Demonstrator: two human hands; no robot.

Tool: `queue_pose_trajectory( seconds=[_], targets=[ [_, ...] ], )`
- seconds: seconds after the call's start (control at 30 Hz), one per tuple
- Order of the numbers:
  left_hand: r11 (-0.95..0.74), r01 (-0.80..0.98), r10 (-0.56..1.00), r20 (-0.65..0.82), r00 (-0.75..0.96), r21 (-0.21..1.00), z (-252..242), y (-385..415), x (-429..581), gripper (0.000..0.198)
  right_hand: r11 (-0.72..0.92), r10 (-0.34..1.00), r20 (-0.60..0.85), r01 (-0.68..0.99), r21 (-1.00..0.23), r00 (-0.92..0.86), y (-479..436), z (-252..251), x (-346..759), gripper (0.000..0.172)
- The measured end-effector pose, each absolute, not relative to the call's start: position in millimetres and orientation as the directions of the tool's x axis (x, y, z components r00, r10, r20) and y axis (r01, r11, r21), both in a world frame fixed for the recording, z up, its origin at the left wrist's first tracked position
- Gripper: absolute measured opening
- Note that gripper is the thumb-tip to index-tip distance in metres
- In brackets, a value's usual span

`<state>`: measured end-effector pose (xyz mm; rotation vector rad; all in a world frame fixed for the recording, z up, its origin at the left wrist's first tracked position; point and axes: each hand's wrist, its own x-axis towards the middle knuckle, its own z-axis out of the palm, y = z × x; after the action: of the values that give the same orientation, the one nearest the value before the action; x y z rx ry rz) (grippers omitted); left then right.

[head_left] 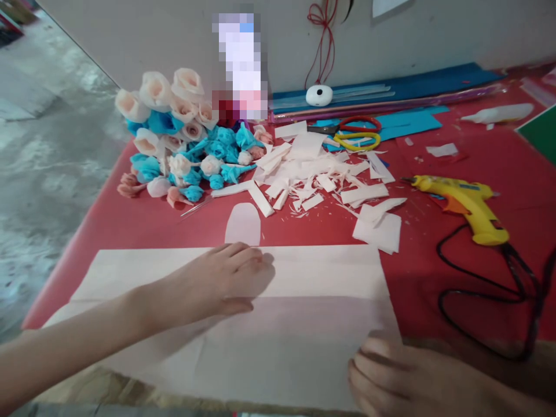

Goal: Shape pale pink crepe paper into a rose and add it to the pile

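Observation:
A large sheet of pale pink paper [313, 324] lies flat on the red table [434, 272], folded over along its far edge. My left hand [226, 278] rests palm down on the sheet, fingers stretched flat and together. My right hand [399, 376] sits at the sheet's near right corner, fingers curled onto the paper's edge. A small rounded petal-shaped paper piece [243, 225] lies just beyond the sheet.
A pile of pink and blue paper roses [182, 139] sits at the back left. White paper scraps [321, 179] cover the middle. Scissors [356, 132] lie behind them. A yellow glue gun [469, 205] with a black cord [490, 289] lies right.

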<state>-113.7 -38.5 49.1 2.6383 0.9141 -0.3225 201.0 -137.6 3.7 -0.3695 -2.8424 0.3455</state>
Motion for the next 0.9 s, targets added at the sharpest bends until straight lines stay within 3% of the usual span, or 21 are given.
queue_pose_trajectory(
  seconds=[0.13, 0.27, 0.43, 0.53, 0.77, 0.9],
  targets=[
    [-0.817, 0.548, 0.502, -0.249, 0.828, 0.177, 46, -50, -118, 0.04, 0.882, 0.419, 0.3, 0.307, -0.357, -0.857, -122, 17, 197, 0.044],
    [-0.842, 0.514, 0.474, -0.234, 0.849, 0.161, 45, -51, -122, 0.04, 0.807, 0.584, 0.205, 0.535, -0.248, -0.786, -114, 8, 191, 0.031],
    [-0.798, 0.567, 0.521, -0.238, 0.819, 0.204, 42, -46, -124, 0.041, 0.884, 0.467, 0.164, 0.462, -0.066, -0.869, -119, -5, 194, 0.038],
    [-0.783, 0.593, 0.563, -0.194, 0.803, 0.185, 41, -46, -122, 0.044, 0.887, 0.462, 0.16, 0.459, -0.058, -0.872, -119, -4, 195, 0.039],
    [-0.847, 0.528, 0.522, -0.097, 0.848, 0.055, 43, -52, -114, 0.028, 0.863, 0.504, 0.194, 0.485, -0.14, -0.842, -118, -8, 187, 0.033],
    [-0.865, 0.502, 0.495, -0.161, 0.854, 0.003, 44, -57, -115, 0.039, 0.867, 0.498, 0.188, 0.486, -0.112, -0.846, -118, -9, 185, 0.033]
  ],
)
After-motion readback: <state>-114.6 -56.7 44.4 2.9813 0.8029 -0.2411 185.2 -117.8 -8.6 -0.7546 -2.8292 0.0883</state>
